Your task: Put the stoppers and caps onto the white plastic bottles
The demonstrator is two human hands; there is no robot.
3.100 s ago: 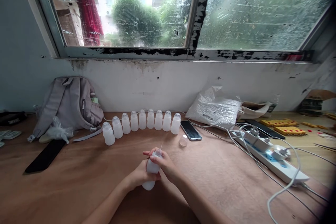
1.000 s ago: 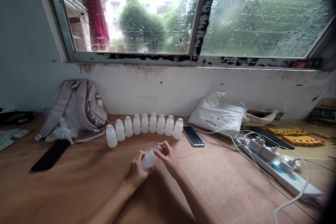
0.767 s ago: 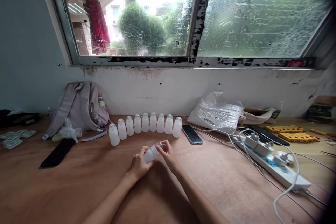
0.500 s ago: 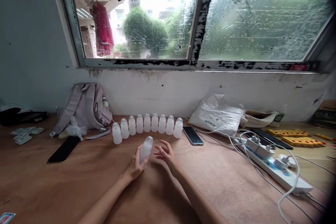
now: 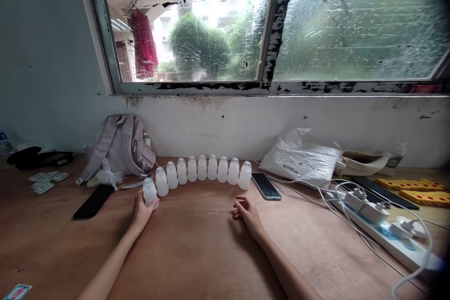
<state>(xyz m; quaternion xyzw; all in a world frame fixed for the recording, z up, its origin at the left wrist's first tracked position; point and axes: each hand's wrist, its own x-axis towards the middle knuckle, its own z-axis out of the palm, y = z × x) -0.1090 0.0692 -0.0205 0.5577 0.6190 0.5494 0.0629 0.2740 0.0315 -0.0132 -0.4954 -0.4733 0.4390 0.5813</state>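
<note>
The bottle in my left hand is small, white and translucent, with a rounded body, a narrower neck and a clear domed cap. It stands upright on the wooden surface at the left end of a curved row of bottles of the same kind, just beside the nearest of them. I count 9 in that row besides mine, running right toward the far wall.

My left hand is wrapped around the lower part of the bottle, fingers curled about its near side, thumb on the left. My right hand lies on the surface to the right, well apart from the bottle, palm down, fingers loosely bent and holding nothing.

Just beyond my right hand a phone lies flat, next to the right end of the row. A grey backpack leans against the wall at far left, with a dark flat case lying near it. A white plastic bag and a power strip with cables sit to the right.
</note>
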